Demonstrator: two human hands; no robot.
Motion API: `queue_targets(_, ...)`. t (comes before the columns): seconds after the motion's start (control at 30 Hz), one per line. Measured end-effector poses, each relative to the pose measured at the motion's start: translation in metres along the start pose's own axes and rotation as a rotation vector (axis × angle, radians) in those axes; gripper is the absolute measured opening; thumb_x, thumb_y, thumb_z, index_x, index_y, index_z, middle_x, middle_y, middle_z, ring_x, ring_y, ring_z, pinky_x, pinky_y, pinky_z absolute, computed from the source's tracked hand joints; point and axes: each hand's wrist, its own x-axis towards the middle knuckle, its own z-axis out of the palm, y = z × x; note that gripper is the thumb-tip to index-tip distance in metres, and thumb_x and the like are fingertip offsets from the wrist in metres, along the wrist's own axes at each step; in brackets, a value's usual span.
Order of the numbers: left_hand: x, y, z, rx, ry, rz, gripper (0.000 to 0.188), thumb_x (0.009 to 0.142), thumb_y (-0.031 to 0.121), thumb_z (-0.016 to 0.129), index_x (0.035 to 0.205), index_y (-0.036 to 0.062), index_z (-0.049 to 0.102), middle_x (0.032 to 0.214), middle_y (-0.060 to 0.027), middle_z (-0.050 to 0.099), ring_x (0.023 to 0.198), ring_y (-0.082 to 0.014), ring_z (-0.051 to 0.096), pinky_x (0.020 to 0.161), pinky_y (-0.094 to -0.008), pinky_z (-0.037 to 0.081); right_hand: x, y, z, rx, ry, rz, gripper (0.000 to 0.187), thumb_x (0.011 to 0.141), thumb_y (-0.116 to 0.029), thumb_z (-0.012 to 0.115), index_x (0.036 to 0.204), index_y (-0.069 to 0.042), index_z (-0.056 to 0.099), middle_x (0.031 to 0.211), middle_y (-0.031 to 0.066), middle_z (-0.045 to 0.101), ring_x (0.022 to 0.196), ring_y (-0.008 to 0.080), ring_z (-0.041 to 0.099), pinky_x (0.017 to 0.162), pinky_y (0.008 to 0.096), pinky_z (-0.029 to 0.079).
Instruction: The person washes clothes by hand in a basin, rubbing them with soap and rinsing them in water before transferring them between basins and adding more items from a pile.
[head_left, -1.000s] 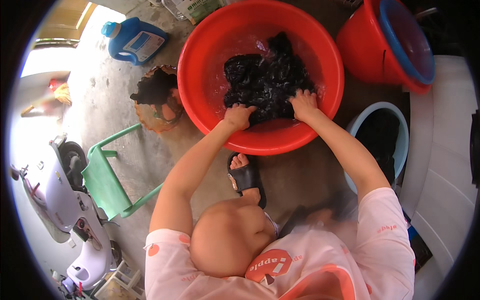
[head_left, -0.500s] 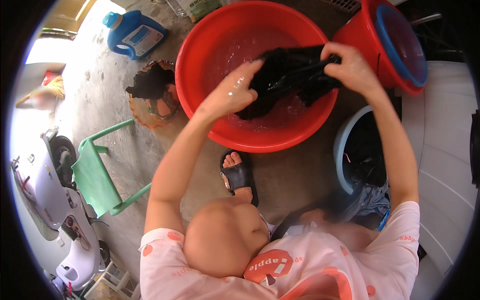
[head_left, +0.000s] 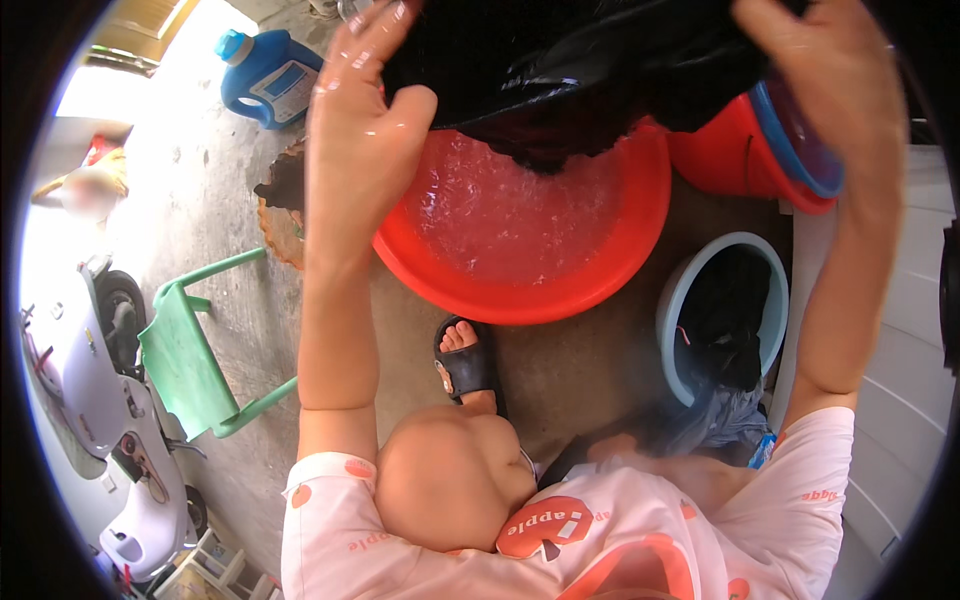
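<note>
A wet black cloth garment (head_left: 570,75) hangs stretched between my two hands, raised above a red basin (head_left: 520,305). Its lower edge droops over the basin, and its upper part runs out of the picture, so the garment's exact kind cannot be told. My left hand (head_left: 365,125) grips the garment's left side, fingers up and wet. At the right side my right hand (head_left: 820,70) holds the other end, slightly blurred. Water with bubbles (head_left: 515,215) shows in the basin below.
A light blue tub (head_left: 675,345) with dark clothes stands at the right, below a red bucket (head_left: 720,150). To the left are a blue detergent bottle (head_left: 270,80), a green stool (head_left: 190,360) and a pale scooter (head_left: 90,400). My sandalled foot (head_left: 465,355) is just below the basin.
Both hands have lifted the black garment up and away from me, and moved farther apart. The cloth is spread wider, and more of the basin's water shows.
</note>
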Motion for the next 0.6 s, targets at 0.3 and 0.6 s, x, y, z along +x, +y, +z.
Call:
queue_targets(0.3,-0.093,-0.136,0.137,0.455,-0.222,-0.244,0.060,0.064,-0.004,0.062,0.121,-0.0057,0.042,0.140,-0.0258,0.028,0.109,-0.0433,0.048,0.084,-0.0415,0.051,-0.142,-0.008,0.205,0.125,-0.470,0.222,0.062,0.067,0.009,0.057,0.126,-0.007,0.048,0.129,0.0128,0.044,0.105,0.0348,0.047,0.088,0.0416,0.047)
queue_targets(0.6,-0.174,-0.172,0.187,1.059,-0.812,-0.289,0.047,0.085,0.022,0.054,0.131,0.0161,0.048,0.154,-0.0131,-0.001,0.107,-0.0288,0.048,0.072,-0.0412,0.050,-0.260,-0.095,0.284,-0.333,-1.190,0.358,0.070,0.083,-0.014,0.060,0.144,-0.029,0.030,0.154,0.0117,0.001,0.107,0.0408,0.047,0.079,0.0480,0.047)
